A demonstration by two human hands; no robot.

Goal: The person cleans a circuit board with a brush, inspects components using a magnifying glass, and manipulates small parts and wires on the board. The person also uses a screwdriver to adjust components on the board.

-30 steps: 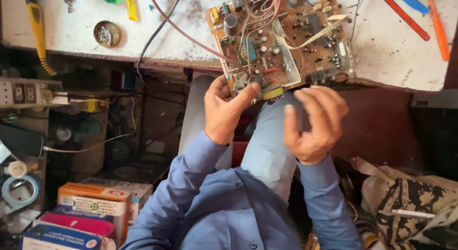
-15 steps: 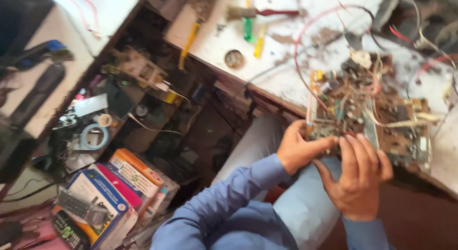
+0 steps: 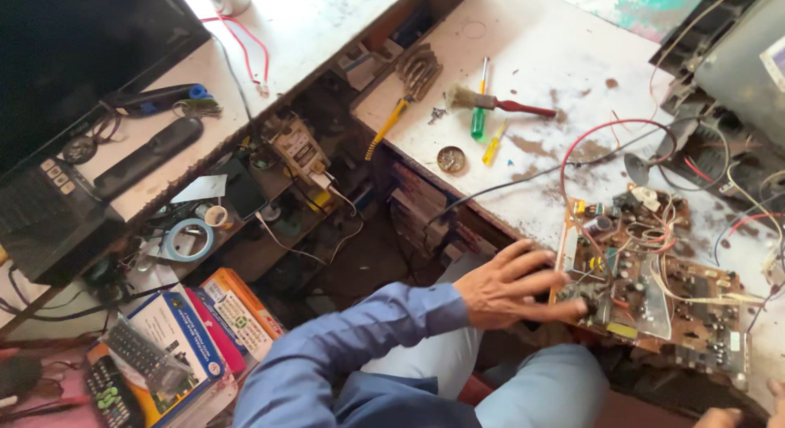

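Brown circuit board [image 3: 654, 289] overhangs the workbench [image 3: 540, 60] edge; left hand [image 3: 511, 285] rests open-fingered on it, right hand [image 3: 748, 412] grip unclear, so tangled wires [image 3: 605, 138] may snag.

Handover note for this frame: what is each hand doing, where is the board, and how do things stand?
Left hand: open, fingers spread flat on the near-left edge of the circuit board; not gripping.
Right hand: only fingertips show at the bottom right corner, just below the board's near-right corner; grip cannot be told.
Board lies on the white workbench, components up, red and white wires attached.
A brush, green screwdriver and yellow screwdriver lie untouched farther back.
No tool in hand; nothing visibly removed from the board.
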